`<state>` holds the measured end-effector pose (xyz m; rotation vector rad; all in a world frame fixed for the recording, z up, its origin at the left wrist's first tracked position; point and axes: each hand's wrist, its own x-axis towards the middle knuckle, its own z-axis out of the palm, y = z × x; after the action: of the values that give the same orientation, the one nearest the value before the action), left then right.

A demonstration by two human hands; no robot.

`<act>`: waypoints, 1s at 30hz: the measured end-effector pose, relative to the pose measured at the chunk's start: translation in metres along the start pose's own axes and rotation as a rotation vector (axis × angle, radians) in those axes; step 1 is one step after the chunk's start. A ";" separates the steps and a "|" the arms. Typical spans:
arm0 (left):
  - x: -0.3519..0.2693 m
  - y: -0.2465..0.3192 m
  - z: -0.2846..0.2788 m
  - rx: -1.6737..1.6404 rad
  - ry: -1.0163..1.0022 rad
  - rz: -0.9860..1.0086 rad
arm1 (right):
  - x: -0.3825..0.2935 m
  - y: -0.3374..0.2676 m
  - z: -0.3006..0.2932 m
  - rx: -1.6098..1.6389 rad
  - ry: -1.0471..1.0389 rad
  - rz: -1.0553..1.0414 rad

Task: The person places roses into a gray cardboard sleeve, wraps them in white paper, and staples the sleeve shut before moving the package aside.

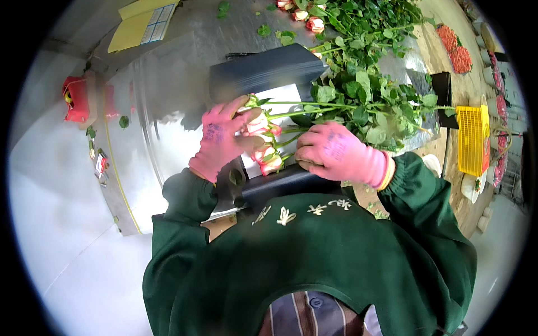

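Note:
Several pink-and-white roses (257, 125) lie side by side on a white sheet (290, 93), blooms to the left and leafy stems (361, 107) to the right. My left hand (225, 136), in a pink work glove, cups the blooms from the left; its fingertips rest over the upper ones. My right hand (336, 151), gloved alike, has its fingers curled around the lower stems just right of the blooms. Its palm side is hidden. The sheet lies between a dark upright panel (265, 69) behind and a dark padded edge (290, 185) in front.
More roses (315, 24) with dense foliage (361, 25) are piled at the back right of the metal table (176, 75). A yellow pad (136, 27) lies at the back left. Beyond the left edge is a red container (76, 98); a yellow plastic basket (470, 138) stands at right.

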<state>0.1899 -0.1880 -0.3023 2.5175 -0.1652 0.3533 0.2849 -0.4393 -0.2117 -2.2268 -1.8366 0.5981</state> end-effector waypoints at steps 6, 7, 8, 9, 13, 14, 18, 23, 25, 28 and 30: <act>0.004 0.003 0.002 -0.002 0.004 0.008 | 0.056 0.004 0.032 -0.033 -0.191 -0.109; 0.004 0.004 0.002 -0.023 0.015 0.002 | 0.061 0.000 0.030 -0.097 -0.285 -0.093; 0.004 0.005 0.002 -0.045 0.025 -0.002 | 0.059 0.002 0.031 -0.011 -0.208 -0.088; 0.002 0.006 0.003 -0.039 0.024 -0.011 | 0.054 0.004 0.033 0.070 -0.143 -0.083; -0.002 0.007 -0.001 -0.054 0.001 -0.027 | 0.027 -0.007 0.011 0.169 0.114 -0.095; -0.002 0.007 -0.002 -0.068 -0.010 -0.028 | 0.009 -0.013 0.001 0.260 0.337 -0.126; -0.003 0.010 -0.004 -0.051 -0.067 -0.072 | -0.098 -0.039 0.054 0.570 0.867 0.491; -0.002 0.008 -0.004 -0.055 -0.067 -0.035 | -0.132 -0.001 0.011 1.366 0.032 0.749; -0.013 -0.005 0.008 -0.183 -0.070 -0.091 | -0.105 0.018 -0.047 1.926 0.295 0.442; -0.043 -0.035 0.041 -0.430 -0.047 -0.249 | -0.025 0.008 -0.106 1.912 0.113 -0.064; -0.048 -0.032 0.039 -0.526 -0.028 -0.316 | 0.010 -0.003 -0.115 1.512 -0.083 -0.111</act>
<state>0.1584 -0.1814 -0.3643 1.9853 0.1176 0.1226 0.3322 -0.4171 -0.1087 -1.0320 -0.8277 1.3948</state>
